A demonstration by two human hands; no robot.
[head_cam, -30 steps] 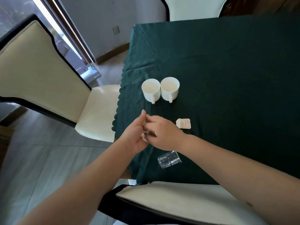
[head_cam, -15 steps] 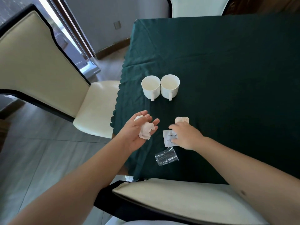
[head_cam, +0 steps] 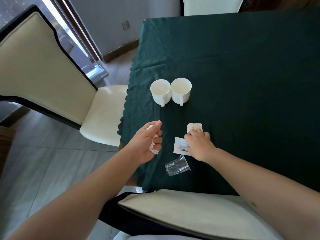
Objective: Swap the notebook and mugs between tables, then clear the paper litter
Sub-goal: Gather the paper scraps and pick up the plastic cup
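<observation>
Two white mugs (head_cam: 170, 91) stand side by side on the dark green tablecloth (head_cam: 242, 75), handles toward me. My left hand (head_cam: 149, 142) hovers at the table's left edge, fingers curled around a crumpled white tissue (head_cam: 153, 149). My right hand (head_cam: 199, 144) rests flat on the cloth, fingers pressing on a white printed paper slip (head_cam: 180, 147). A small pale torn paper piece (head_cam: 194, 126) lies just beyond its fingertips, partly covered by them. No notebook is in view.
A clear plastic cup (head_cam: 177, 166) lies on its side near the table's front edge. Cream chairs with black trim stand at the left (head_cam: 43, 66), in front of me (head_cam: 190, 213) and at the far side (head_cam: 211, 6). Grey floor tiles lie to the left.
My hands have parted: the left took the crumpled tissue and closed around it, while the right moved right onto the printed slip and reached toward the torn piece.
</observation>
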